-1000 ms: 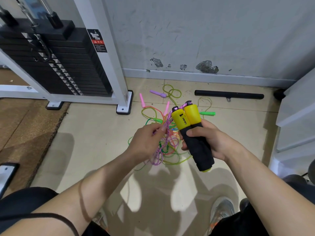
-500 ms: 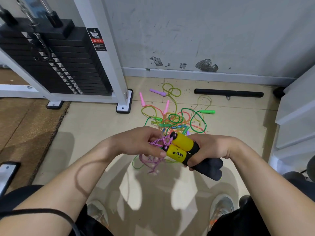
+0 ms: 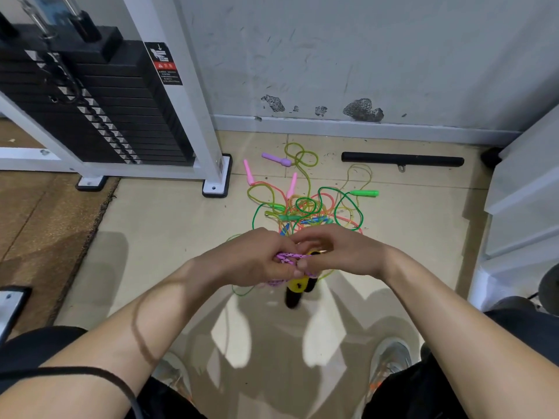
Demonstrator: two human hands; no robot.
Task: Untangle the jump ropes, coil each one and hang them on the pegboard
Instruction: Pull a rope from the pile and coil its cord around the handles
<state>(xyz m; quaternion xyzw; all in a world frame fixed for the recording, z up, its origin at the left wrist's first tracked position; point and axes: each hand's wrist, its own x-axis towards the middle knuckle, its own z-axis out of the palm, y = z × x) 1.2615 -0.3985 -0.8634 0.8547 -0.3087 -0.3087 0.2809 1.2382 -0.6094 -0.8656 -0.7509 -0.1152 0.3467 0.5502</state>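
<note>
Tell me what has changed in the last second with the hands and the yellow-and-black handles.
The right hand has let go of the yellow-and-black handles; they swung from upright to hanging below the hands. Both hands have come together, and the left hand and right fingers now pinch the pink braided rope. The tangled pile and black bar lie as before.

Count, centre of frame down: two bare hands, left hand (image 3: 257, 261) and right hand (image 3: 338, 252), meeting at mid-frame.

One pink speckled braided rope (image 3: 289, 257) between them.

Two yellow-and-black foam-grip handles (image 3: 298, 287) hanging just below the hands.

Floor pile, upper centre: two slim pink plastic handles (image 3: 248, 172), one lilac plastic handle (image 3: 276, 159), two visible bright green plastic handles (image 3: 364, 193). Cords in the tangle too overlapped to count.

One black bar (image 3: 402, 160), upper right.

Two grey shoes (image 3: 391, 361), bottom edge.
</note>
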